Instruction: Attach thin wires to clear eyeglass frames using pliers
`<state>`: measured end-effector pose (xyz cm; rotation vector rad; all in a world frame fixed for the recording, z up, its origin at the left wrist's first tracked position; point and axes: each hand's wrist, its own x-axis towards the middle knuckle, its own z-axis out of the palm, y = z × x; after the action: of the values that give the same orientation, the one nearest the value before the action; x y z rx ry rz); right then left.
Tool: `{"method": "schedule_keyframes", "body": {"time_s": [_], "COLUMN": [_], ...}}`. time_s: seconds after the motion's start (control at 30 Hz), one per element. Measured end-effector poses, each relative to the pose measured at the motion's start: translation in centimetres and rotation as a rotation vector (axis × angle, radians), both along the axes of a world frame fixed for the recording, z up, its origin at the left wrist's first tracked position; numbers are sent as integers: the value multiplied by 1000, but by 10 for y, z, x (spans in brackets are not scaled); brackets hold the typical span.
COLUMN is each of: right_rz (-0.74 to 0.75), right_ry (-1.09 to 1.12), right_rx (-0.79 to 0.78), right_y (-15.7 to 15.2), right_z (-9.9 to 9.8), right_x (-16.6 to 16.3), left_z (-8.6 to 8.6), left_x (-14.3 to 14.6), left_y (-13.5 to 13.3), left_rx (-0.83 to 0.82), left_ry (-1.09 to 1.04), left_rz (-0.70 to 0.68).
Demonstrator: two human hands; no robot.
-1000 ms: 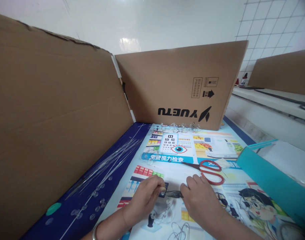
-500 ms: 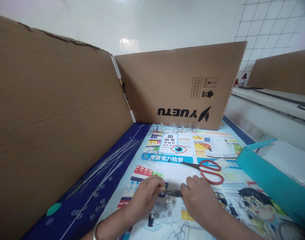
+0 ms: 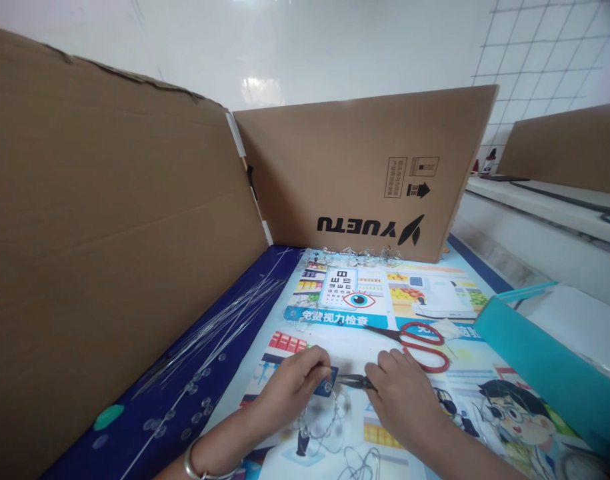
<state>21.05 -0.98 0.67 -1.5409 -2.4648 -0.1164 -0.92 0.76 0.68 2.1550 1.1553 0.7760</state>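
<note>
Left hand: the left hand [image 3: 305, 373] is closed, with finger and thumb pinching a bead string [image 3: 329, 430].
Right hand: the right hand [image 3: 405, 387] is wrapped around the pliers [image 3: 355, 381].
Bead string: it hangs in a loop on the near side of the left fingertips, between the two hands, closer to the left one.
Pliers: their long way runs left to right, with the tips pointing left at the pinched end. The tips are tiny here, so I can't tell if they touch it.
Scissors: the red scissors [image 3: 425, 343] lie just past the right hand, which hides a bit of one handle.
Loose wire: a curly wire [image 3: 359, 463] sits on the near side.
Left side: straight wires [image 3: 225, 313] and clear beads [image 3: 206, 403] lie on the blue tabletop [image 3: 105, 460].
Right side: a teal box [image 3: 545, 373].
In the way: nothing shows between the plier tips and the pinched end.
</note>
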Motion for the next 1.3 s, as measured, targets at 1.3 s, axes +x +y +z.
{"method": "schedule_keyframes", "body": {"time_s": [1.3], "right_rz": [191], "right_ry": [95], "right_rx": [4], "right_y": [-9], "right_z": [-2], "right_x": [4], "left_z": [37], "left_x": [-7], "left_y": [-7], "left_rx": [342], "left_ry": [452], "left_rz": [-257]}}
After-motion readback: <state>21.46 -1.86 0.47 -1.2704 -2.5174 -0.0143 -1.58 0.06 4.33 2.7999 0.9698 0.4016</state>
